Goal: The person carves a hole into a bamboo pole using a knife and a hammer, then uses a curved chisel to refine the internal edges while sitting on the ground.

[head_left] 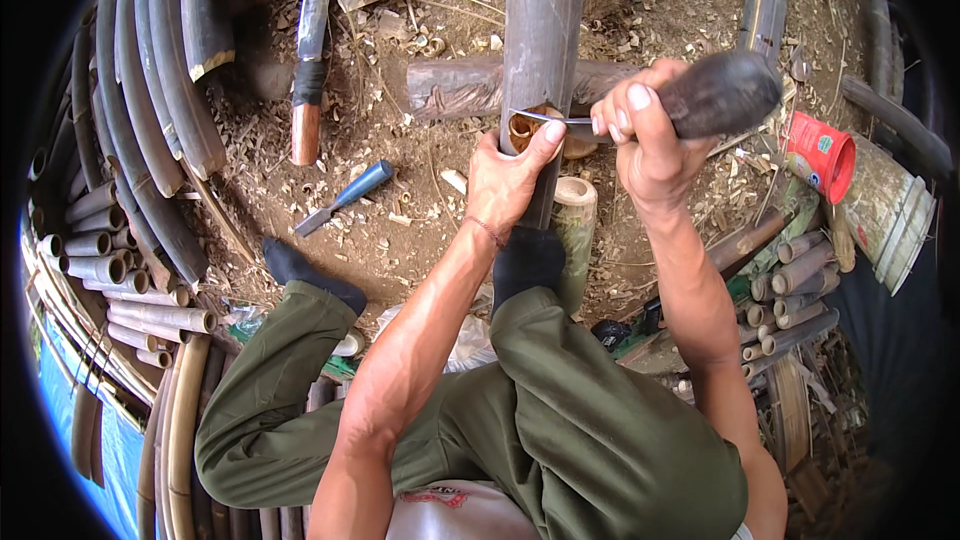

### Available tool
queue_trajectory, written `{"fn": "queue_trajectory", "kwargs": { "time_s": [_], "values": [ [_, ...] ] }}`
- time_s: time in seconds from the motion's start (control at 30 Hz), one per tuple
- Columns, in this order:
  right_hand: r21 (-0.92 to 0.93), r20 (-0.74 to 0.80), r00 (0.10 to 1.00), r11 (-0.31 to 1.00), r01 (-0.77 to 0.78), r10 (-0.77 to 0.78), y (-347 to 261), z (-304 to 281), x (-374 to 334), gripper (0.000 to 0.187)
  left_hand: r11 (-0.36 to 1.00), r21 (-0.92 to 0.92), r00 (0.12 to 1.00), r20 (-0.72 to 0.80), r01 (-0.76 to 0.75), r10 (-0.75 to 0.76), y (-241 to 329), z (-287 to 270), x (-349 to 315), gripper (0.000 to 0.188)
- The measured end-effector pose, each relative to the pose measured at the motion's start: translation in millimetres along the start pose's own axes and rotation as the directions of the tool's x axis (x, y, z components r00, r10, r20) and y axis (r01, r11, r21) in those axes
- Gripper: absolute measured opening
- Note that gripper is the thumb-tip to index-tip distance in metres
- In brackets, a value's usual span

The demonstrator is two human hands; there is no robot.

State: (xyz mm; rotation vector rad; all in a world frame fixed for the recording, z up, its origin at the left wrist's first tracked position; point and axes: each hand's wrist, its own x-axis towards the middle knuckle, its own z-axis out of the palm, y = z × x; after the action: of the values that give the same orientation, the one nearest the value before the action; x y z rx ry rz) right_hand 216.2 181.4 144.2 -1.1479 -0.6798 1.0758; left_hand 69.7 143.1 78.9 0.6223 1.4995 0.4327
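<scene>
A thick grey bamboo pole (545, 15) runs away from me, crossing a short log (455, 87). My left hand (500, 180) grips the pole's near part beside a cut opening, its thumb up against a thin blade. That blade belongs to a knife (728, 92) with a thick, dark, rounded handle. Closed round the knife is my right hand (655, 145), to the right of the pole. The blade points left across the opening; its tip is at the cut edge. My sock-covered foot (527, 258) is against the pole's near end.
A blue-handled chisel (362, 183) and a machete (307, 110) lie on the chip-strewn ground at left. Long bamboo poles (160, 70) line the left side. A red container (835, 162), a dirty bucket (890, 215) and stacked short bamboo pieces (795, 290) are at right.
</scene>
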Motion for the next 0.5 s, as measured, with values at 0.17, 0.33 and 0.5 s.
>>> {"fn": "queue_trajectory", "kwargs": {
  "time_s": [0.17, 0.33, 0.5],
  "values": [
    [-0.044, 0.053, 0.967, 0.968, -0.246, 0.249, 4, 2, 15, 0.012, 0.996, -0.066, 0.996, 0.068, 0.06, -0.056, 11, -5, -6, 0.089],
    [-0.234, 0.259, 0.923, 0.946, -0.226, 0.285, 1, 4, 34, 0.012, 0.982, -0.169, 0.985, 0.163, 0.08, -0.052, 17, -12, -12, 0.084],
    [-0.222, 0.567, 0.807, 0.913, 0.342, -0.164, -18, -2, -28, 0.019, 0.891, -0.431, 0.867, 0.489, 0.143, 0.097, -20, -42, -5, 0.1]
  ]
}}
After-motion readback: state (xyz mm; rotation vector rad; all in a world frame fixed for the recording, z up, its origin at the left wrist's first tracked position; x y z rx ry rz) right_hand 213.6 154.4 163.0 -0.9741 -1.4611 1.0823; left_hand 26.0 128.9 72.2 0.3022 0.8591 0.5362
